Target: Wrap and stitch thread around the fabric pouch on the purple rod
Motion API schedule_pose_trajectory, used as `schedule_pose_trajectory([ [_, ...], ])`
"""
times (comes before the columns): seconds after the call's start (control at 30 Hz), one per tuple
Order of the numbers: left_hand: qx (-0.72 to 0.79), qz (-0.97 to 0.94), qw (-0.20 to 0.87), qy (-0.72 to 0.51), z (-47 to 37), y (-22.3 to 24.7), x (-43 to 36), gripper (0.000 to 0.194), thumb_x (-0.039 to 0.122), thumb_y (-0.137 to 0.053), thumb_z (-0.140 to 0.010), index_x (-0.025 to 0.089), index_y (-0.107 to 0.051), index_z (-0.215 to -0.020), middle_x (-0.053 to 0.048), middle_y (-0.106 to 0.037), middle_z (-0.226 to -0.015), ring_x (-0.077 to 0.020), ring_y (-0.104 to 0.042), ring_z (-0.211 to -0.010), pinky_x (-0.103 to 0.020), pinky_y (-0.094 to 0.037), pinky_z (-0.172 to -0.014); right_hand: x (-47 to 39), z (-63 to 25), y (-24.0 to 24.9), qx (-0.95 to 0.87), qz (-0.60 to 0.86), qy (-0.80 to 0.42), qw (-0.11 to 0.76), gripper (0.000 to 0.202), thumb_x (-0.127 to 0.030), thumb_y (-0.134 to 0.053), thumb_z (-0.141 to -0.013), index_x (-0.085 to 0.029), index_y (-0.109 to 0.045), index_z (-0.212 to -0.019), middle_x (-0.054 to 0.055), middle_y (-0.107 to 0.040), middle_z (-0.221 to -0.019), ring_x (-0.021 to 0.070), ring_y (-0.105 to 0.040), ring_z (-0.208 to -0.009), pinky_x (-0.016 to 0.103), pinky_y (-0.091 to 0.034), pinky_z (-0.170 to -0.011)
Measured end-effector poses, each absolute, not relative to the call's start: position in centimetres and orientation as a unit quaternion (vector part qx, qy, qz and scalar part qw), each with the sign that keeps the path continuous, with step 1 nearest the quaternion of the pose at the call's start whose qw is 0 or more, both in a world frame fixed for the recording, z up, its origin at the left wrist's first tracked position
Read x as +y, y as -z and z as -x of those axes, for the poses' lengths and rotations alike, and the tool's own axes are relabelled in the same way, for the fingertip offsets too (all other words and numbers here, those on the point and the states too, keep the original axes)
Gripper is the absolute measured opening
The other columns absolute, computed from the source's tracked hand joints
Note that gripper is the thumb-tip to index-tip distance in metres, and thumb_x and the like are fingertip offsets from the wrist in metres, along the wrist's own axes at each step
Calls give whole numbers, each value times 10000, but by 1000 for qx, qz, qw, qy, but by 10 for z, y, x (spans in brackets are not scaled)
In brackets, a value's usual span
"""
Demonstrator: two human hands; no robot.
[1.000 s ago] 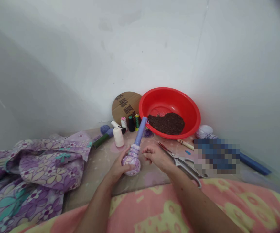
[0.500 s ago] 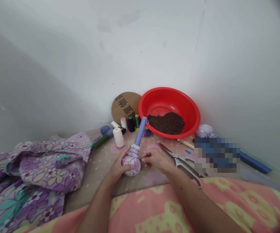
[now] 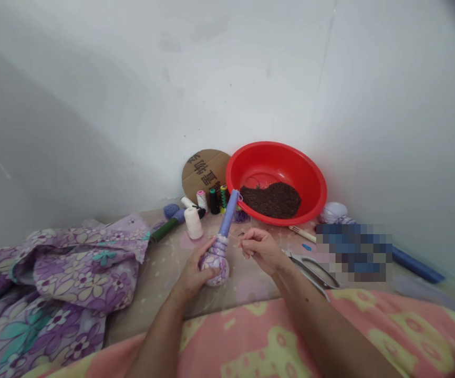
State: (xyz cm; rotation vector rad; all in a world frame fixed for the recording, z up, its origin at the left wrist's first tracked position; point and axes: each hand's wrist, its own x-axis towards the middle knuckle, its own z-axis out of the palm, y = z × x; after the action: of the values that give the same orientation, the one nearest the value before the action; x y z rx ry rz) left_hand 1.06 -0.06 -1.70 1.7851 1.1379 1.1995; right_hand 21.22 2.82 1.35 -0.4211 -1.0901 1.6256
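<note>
A floral fabric ball point(image 3: 216, 268) with a purple-wrapped stick point(image 3: 228, 214) rising from it leans up and to the right. Its neck is bound with several coils. Round the left side of the ball is my left hand point(image 3: 196, 268), thumb across its front. Just right of the neck, my right hand point(image 3: 259, 249) is raised with thumb and forefinger pinched together. A tiny dark tip shows at those fingers, too small to name. The two hands are apart.
Behind stands a red basin point(image 3: 314, 184) with dark grains, beside a cardboard disc point(image 3: 202, 170). Thread spools point(image 3: 193, 223) are left of the stick, scissors point(image 3: 314, 270) at right. Floral cloth point(image 3: 81, 268) lies left, and a pink-yellow blanket point(image 3: 247, 336) in front.
My right hand has moved up and to the right, away from the fabric ball, its fingers still pinched. My left hand keeps its hold on the ball.
</note>
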Motion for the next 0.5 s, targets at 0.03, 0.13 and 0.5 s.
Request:
schedule_pose_trajectory([
  [0.03, 432, -706, 320, -460, -12, 16, -2, 586, 184, -619, -593, 218, -519, -1170, -74, -402, -1313, -289, -355, -1192, -427, -273, -992, 28, -212, -14, -460, 172, -681, 542, 91, -154, -707, -537, -165, -624, -574, 5, -640, -573, 54, -446, -393, 191, -336, -398],
  [0.13, 414, -757, 249, -440, -18, 11, -7, 377, 166, -568, -639, 209, -623, -1009, -63, -315, -1365, -279, -333, -1211, -417, -264, -1001, 27, -210, -14, -463, 169, -675, 548, 82, -150, -702, -544, -169, -630, -577, 3, -640, -583, 56, -450, -401, 192, -334, -400],
  [0.5, 443, -688, 269, -508, -25, 13, -2, 95, 260, -617, -675, 168, -630, -657, -98, -424, -1291, -263, -435, -1146, -398, -343, -939, 45, -225, -14, -370, 270, -589, 665, 151, -235, -718, -527, -160, -619, -613, -27, -566, -559, 41, -383, -425, 192, -316, -421],
])
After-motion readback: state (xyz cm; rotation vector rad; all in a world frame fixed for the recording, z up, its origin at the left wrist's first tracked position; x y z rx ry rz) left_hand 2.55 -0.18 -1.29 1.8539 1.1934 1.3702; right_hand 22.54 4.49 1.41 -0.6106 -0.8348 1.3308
